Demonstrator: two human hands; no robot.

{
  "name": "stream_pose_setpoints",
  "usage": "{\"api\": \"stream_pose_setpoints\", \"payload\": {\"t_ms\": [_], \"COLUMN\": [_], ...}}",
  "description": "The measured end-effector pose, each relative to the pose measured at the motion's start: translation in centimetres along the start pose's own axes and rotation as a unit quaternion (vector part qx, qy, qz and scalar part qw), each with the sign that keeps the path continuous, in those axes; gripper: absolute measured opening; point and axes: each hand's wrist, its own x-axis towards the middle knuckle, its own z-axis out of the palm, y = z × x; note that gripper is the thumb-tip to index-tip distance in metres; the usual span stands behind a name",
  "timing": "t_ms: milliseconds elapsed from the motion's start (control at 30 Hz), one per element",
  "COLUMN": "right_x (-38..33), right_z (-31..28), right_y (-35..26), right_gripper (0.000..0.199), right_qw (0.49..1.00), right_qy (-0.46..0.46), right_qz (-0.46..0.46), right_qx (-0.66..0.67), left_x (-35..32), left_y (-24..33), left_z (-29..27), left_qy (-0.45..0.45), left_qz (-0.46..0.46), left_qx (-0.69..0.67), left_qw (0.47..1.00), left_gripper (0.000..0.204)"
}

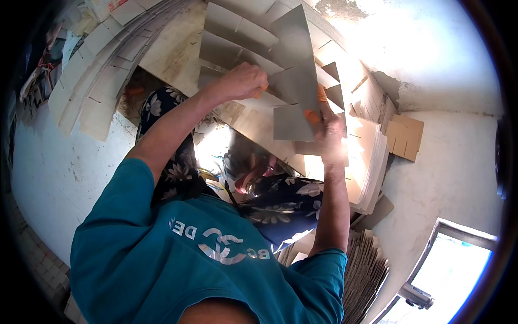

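Observation:
A grey cardboard divider (294, 81) with slotted strips crossing one another stands on the wooden work surface in front of me. My right hand (330, 129), a little blurred, grips its right side, with orange covers on the fingers lying against a long panel. Over the cells on the left is my left hand (243, 82), closed, its orange-covered fingertips pinched at the edge of a cross strip (264, 98). The curled fingers partly hide where they meet the strip.
Stacked slotted cardboard strips (100, 81) lie at the far left. Another pale stack (362, 162) is right of my right hand, beside a brown slotted piece (404, 136) near the wall. More cardboard sheets (364, 275) stand on edge by my right elbow.

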Motion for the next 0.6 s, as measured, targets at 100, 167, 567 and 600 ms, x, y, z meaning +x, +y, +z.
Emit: {"api": "stream_pose_setpoints", "payload": {"t_ms": [100,167,567,600], "right_x": [0.6,0.6,-4.8,-7.0], "right_z": [1.5,3.2,-5.1,-6.7], "right_y": [0.9,2.4,9.5,11.3], "right_gripper": [0.058,0.065,0.036,0.034], "right_qw": [0.999,0.997,0.953,0.916], "right_qy": [-0.023,-0.071,0.249,0.291], "right_qz": [0.007,0.003,0.093,0.093], "right_qx": [0.028,0.022,-0.144,-0.260], "left_x": [-0.1,-0.4,-1.9,-2.2], "left_y": [0.0,0.3,1.0,1.3], "left_z": [-0.8,-0.4,-3.0,-3.8], "left_qy": [0.007,0.014,-0.018,-0.016], "left_qz": [0.007,0.002,-0.048,-0.058], "left_qx": [0.003,0.000,0.047,0.052], "left_qw": [1.000,1.000,0.998,0.997], "left_gripper": [0.017,0.015,0.043,0.045]}}
